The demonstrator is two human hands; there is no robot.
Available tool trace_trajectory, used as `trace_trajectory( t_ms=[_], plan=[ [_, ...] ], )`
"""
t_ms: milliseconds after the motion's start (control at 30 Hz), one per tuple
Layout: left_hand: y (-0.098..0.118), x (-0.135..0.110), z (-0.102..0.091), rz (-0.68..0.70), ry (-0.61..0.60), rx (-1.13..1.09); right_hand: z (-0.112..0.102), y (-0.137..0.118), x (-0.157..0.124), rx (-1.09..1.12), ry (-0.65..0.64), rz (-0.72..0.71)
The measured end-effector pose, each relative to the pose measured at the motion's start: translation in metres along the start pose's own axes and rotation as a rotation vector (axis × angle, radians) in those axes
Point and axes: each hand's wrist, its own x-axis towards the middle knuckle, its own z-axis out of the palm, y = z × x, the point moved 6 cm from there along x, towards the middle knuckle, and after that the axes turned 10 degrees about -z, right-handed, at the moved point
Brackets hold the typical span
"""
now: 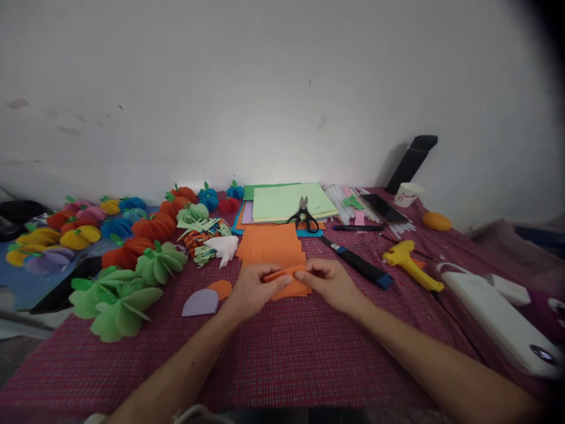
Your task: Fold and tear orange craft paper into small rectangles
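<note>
My left hand [251, 291] and my right hand [329, 282] meet at the middle of the table, both pinching a folded piece of orange paper [286, 281]. The fold runs between my thumbs and fingers. Just beyond lies a flat orange sheet [270, 242]. A purple half-disc [200, 302] and a small orange half-disc [220, 288] rest left of my left hand. Black scissors [303, 217] lie on a stack of light green paper [289, 201] at the back.
Many paper pumpkins in green [115, 299], orange, yellow and blue fill the left side. Paper scraps [205, 234] sit mid-left. A black and blue cutter [357, 265], yellow glue gun [410, 264], pen, phone [383, 207], cup [406, 194] and white box [498, 321] lie right. Red checked cloth [291, 353] covers the table.
</note>
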Motion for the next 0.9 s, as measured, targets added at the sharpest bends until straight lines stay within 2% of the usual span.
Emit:
trace_trajectory(
  t_ms=[100,200,367,533,733,900],
  plan=[
    [-0.005,0.000,0.003,-0.021,-0.085,0.115,0.003,-0.002,-0.001,-0.013,-0.023,-0.007],
    [-0.007,0.000,0.003,-0.004,-0.104,0.126,0.005,-0.002,-0.001,0.021,-0.028,0.020],
    [-0.006,0.002,-0.001,0.028,-0.017,0.131,0.009,0.006,-0.002,0.047,-0.096,0.090],
    [-0.005,0.003,0.000,0.068,0.036,0.154,0.007,0.014,-0.002,0.002,-0.093,0.138],
    [0.004,0.001,-0.002,0.141,0.142,0.199,0.016,0.011,-0.004,0.189,-0.090,0.221],
    [0.003,0.001,0.000,0.163,0.138,0.128,0.021,0.009,-0.006,0.330,-0.035,0.234]
  ],
)
